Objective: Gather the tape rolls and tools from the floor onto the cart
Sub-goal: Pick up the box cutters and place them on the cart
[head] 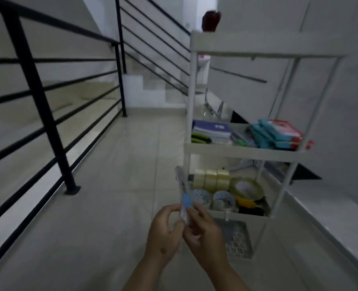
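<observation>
Both hands hold a slim tool in a clear packet with a blue label, upright, just left of the white cart. My left hand pinches its lower end from the left, and my right hand pinches it from the right. On the cart's lower shelf sit several tape rolls: clear ones at the back, two patterned rolls in front, and a large clear roll on a yellow one.
The middle shelf holds notebooks and teal and red boxes. A dark red object stands on the top shelf. A black stair railing runs along the left. Tiled floor lies between railing and cart.
</observation>
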Demonstrator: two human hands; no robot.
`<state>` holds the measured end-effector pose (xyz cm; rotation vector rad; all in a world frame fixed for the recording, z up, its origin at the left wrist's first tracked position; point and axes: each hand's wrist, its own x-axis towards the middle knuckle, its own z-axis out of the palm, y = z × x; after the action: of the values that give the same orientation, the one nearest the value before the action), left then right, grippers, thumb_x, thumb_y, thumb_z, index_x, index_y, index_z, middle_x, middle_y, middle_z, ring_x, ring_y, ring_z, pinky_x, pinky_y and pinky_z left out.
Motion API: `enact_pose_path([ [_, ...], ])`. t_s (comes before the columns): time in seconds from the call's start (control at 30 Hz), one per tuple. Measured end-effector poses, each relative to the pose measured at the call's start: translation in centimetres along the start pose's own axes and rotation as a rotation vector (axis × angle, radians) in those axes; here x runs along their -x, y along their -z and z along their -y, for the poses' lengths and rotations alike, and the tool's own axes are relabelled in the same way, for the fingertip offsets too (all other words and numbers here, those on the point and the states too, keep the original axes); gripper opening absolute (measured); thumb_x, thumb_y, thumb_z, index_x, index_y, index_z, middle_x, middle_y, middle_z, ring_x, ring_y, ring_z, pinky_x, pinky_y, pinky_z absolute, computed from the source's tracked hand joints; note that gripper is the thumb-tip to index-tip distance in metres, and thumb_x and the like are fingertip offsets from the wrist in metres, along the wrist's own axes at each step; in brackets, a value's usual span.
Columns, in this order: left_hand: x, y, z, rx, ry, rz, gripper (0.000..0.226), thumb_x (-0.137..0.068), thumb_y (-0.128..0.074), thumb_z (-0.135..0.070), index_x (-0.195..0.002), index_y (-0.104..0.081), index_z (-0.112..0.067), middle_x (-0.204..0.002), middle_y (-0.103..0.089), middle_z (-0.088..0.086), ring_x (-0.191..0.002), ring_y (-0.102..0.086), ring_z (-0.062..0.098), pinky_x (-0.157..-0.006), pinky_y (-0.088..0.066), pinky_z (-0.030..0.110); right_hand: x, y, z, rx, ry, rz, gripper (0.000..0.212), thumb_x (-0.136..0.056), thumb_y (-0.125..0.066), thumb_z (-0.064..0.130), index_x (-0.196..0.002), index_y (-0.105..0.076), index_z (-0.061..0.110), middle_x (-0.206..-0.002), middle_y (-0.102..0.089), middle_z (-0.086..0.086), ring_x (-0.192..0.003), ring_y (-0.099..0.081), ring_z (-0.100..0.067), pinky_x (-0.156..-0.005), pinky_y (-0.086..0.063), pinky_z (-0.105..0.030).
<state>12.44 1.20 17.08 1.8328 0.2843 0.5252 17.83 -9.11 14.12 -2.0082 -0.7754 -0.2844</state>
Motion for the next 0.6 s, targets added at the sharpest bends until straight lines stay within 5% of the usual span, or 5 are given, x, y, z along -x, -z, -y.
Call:
enact_pose_path([
  [0.13, -1.8, -3.0, -5.6, -0.068, -0.173, 0.060, 0.017, -0.088, -0.055, -0.022, -0.104, -0.055, -0.029, -0.109, -0.057, -0.005, -0.099, -0.053, 0.005, -0.075, -0.038, 0.006, -2.0, 6.6, 1.7, 0.061, 0.046, -0.106, 0.049, -0.078, -0.046, 0.041, -0.114, -0.063, 0.013, -0.124, -0.058, -0.006, -0.108, -0.052, -0.009, -0.082, -0.037, -0.004],
  [0.23, -3.3, -5.5, -9.6, -0.079, -0.241, 0.107, 0.030, -0.088, -0.051, -0.032, -0.116, -0.055, -0.022, -0.116, -0.055, -0.003, -0.105, -0.050, 0.009, -0.087, -0.044, 0.022, -4.1, 11.1, 1.9, 0.085, 0.100, -0.218, 0.039, -0.077, -0.058, 0.026, -0.111, -0.064, 0.008, -0.117, -0.062, -0.012, -0.102, -0.051, -0.005, -0.080, -0.037, 0.002],
  [0.37, -6.1, -7.4, -13.2, -0.135, -0.325, 0.153, 0.047, -0.079, -0.043, -0.039, -0.118, -0.057, -0.016, -0.120, -0.057, 0.005, -0.111, -0.052, 0.018, -0.095, -0.046, 0.038, -7.5, 14.8, 1.6, 0.141, 0.114, -0.265, 0.039, -0.073, -0.063, 0.020, -0.110, -0.065, 0.009, -0.116, -0.064, -0.012, -0.096, -0.064, -0.019, -0.080, -0.056, -0.032],
  [0.5, -10.4, -8.9, -15.0, -0.265, -0.360, 0.172, 0.036, -0.088, -0.049, -0.024, -0.123, -0.053, -0.014, -0.128, -0.052, 0.010, -0.120, -0.045, 0.023, -0.102, -0.039, 0.036, -11.3, 16.8, 0.6, 0.349, 0.098, -0.306, 0.038, -0.071, -0.071, 0.022, -0.107, -0.067, 0.011, -0.111, -0.068, -0.015, -0.099, -0.061, -0.034, -0.084, -0.045, -0.037],
  [0.6, -13.1, -9.8, -15.8, -0.430, -0.353, 0.190, 0.034, -0.090, -0.046, -0.027, -0.121, -0.055, -0.019, -0.131, -0.051, 0.011, -0.124, -0.041, 0.027, -0.110, -0.026, 0.050, -13.5, 17.6, 0.0, 0.492, -0.006, -0.311, 0.038, -0.076, -0.068, 0.034, -0.113, -0.063, 0.024, -0.119, -0.065, -0.004, -0.105, -0.052, -0.032, -0.085, -0.040, -0.042],
])
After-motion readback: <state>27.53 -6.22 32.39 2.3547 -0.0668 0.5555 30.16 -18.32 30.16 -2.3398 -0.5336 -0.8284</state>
